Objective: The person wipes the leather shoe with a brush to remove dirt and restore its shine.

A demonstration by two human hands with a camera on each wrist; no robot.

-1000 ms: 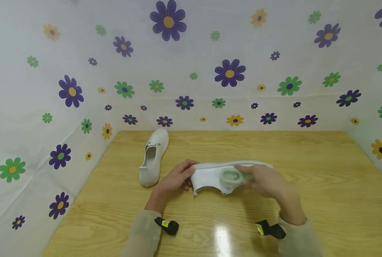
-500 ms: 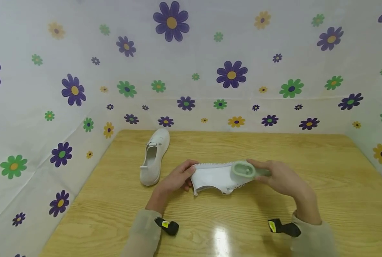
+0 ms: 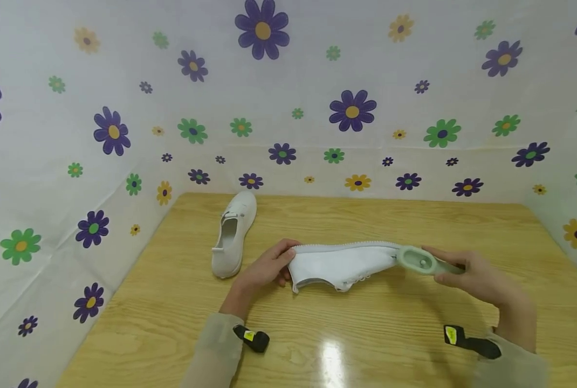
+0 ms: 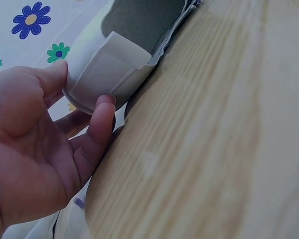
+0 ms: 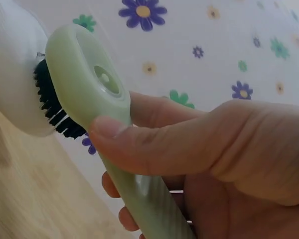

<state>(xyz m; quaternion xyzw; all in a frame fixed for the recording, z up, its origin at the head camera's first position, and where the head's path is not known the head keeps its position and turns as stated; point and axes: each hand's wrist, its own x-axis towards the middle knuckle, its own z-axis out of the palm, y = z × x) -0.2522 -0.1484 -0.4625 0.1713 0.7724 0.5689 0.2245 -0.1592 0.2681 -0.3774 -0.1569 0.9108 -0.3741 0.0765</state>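
Observation:
A white shoe (image 3: 337,264) lies tipped on its side, its toe to the right and its sole toward the back. My left hand (image 3: 267,265) grips the heel; in the left wrist view the thumb and fingers (image 4: 97,124) pinch the heel's back. My right hand (image 3: 473,275) holds a pale green scrub brush (image 3: 417,260) by its handle. Dark bristles (image 5: 52,102) touch the toe of the shoe in the right wrist view. On the brush head's back is an oval recess with a small knob.
A second white shoe (image 3: 232,234) stands upright on the wooden table (image 3: 181,323), left of the held one. Behind and at both sides hangs a white flower-print sheet (image 3: 308,70). Each wrist wears a black strap piece.
My right hand has slid the brush rightward along the shoe's side, from the lace area out to the toe. The left hand keeps its grip on the heel.

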